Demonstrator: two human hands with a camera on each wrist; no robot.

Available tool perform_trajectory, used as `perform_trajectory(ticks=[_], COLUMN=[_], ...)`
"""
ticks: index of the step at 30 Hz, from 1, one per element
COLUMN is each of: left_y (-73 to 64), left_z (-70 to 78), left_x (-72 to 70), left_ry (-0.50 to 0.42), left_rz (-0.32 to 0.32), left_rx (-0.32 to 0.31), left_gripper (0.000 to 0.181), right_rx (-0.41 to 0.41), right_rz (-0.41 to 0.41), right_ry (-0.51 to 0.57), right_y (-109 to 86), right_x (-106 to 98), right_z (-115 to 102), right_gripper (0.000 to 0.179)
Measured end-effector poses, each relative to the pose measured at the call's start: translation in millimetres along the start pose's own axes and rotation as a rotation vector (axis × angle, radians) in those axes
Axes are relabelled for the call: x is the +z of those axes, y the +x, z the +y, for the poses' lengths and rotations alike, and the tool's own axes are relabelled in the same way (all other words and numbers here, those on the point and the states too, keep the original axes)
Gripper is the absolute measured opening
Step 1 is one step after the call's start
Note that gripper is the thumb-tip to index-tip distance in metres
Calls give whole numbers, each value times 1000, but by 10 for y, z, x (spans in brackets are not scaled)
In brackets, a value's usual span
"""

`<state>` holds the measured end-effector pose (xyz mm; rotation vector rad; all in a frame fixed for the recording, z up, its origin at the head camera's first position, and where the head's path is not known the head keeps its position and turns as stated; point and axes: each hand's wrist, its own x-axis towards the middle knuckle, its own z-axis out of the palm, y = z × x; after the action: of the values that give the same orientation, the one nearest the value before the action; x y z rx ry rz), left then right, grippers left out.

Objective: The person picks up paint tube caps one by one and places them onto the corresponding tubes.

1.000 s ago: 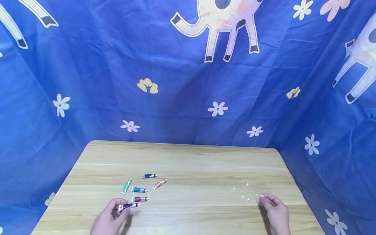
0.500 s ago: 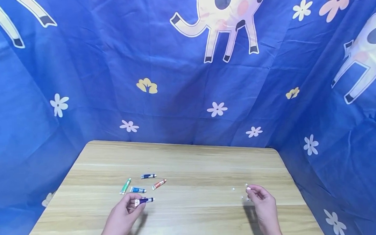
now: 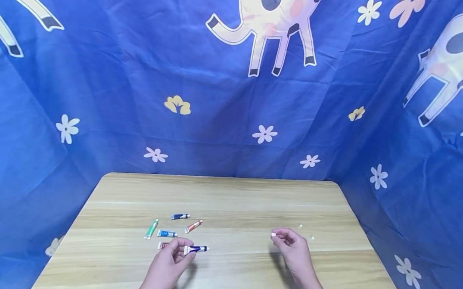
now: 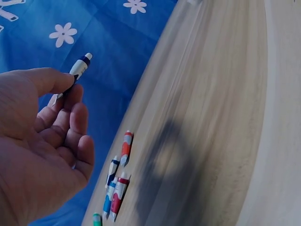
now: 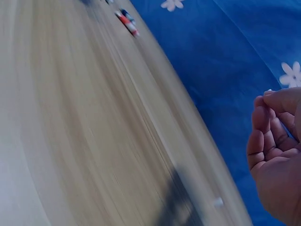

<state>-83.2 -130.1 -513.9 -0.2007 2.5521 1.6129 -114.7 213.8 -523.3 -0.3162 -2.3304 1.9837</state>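
Observation:
Between thumb and forefinger, my left hand (image 3: 165, 266) pinches a small paint tube (image 3: 196, 249) with a dark purple band, its white nozzle end pointing right. In the left wrist view the tube (image 4: 79, 68) tilts upward, held above the table. My right hand (image 3: 296, 253) pinches a tiny white cap (image 3: 273, 234) at its fingertips, to the right of the tube and at about the same height in the head view. In the right wrist view only a sliver of that cap (image 5: 269, 91) shows past the thumb.
Left on the wooden table (image 3: 233, 196) lie a green tube (image 3: 151, 229), a blue tube (image 3: 167, 234), a dark blue tube (image 3: 180, 216), an orange-red tube (image 3: 193, 226) and a partly hidden dark red tube (image 3: 163, 245). Small white caps (image 3: 300, 226) lie at the right. Blue cloth (image 3: 215, 119) surrounds the table.
My left hand has shifted right with the purple tube. My right hand has come left with the white cap, away from the loose caps, so the two hands are closer together.

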Motion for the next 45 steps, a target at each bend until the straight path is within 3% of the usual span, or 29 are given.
perform_trajectory(ticks=[10,18,33,45], left_y=[-74,-128,-160,-157], left_z=[122,192,224,220], left_x=[196,337,411,420], left_ry=[-99,-160,-160,-156], left_rz=[-84,-129,-169,-190], left_rx=[21,63,73,83], left_gripper=[28,27,25,25], right_rx=[19,-67,-122,-109], right_rz=[-187,-326,-381,-394], right_ry=[65,-72,-109,-106], right_y=[-187,-337,-432,-461], right_x=[333,533,628,641], right_z=[-51,-21,-76,-116], right_gripper=[28,19,16,17])
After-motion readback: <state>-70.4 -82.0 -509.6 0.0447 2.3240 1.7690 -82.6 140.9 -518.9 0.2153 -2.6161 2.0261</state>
